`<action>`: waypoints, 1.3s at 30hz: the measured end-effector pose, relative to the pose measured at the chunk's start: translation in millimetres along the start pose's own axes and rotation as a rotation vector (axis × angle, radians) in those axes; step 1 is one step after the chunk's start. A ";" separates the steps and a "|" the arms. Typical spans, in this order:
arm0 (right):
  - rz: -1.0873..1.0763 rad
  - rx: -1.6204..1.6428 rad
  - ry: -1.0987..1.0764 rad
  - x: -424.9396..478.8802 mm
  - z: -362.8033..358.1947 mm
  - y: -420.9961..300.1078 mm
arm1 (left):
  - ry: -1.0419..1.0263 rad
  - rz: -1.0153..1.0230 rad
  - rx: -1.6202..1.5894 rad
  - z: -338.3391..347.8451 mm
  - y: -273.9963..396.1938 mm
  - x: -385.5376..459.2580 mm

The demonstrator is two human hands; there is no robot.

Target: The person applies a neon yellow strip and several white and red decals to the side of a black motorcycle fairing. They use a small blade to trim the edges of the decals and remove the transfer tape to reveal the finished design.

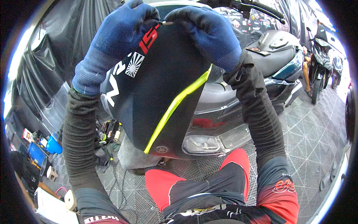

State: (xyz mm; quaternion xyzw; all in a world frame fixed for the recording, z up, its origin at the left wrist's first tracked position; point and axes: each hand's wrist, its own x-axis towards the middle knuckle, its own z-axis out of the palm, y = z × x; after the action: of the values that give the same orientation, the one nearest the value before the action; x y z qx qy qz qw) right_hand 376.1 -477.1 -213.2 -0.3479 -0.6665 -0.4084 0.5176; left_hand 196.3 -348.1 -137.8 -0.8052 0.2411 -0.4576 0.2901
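Observation:
Both hands wear blue knitted gloves with dark palms, above the upper part of a dark motorcycle fairing panel (156,84). My left hand (125,30) and my right hand (205,33) face each other with fingers curled. Between their fingertips spans a small, thin pale piece (167,23), too small to name, with a dark end at my left fingers. The panel bears red and white lettering, a rayed sticker (135,64) and a bright yellow-green stripe (179,102). Its lower end stands over a grey cloth-like cover (137,155).
A scooter with a grey seat (274,44) stands behind at the right, a phone-like object (257,51) on it. Cables and tools (112,131) lie on the tiled floor at left, near a blue container (53,145). Another motorcycle (321,56) and a person's leg (306,75) are far right.

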 end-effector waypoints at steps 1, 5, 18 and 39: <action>0.007 -0.039 -0.053 -0.9 -3.4 -3.6 | -0.003 -0.018 -0.009 -3.4 3.5 -2.0; 0.012 -0.027 -0.114 -7.3 -11.1 -2.5 | -0.025 -0.047 0.010 -9.7 25.3 -2.2; 0.228 0.167 0.036 -45.9 -25.5 1.0 | -0.047 -0.199 -0.106 4.5 5.5 -24.2; -0.243 -0.450 -0.011 -5.3 9.6 1.3 | 0.426 -0.874 -1.386 -1.6 -7.8 -60.4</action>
State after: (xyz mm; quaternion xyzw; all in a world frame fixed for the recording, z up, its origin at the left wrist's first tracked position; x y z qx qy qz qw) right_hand 374.6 -468.1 -219.4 -0.3739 -0.5985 -0.6039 0.3706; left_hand 167.8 -303.5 -167.7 -0.7183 0.1836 -0.4193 -0.5240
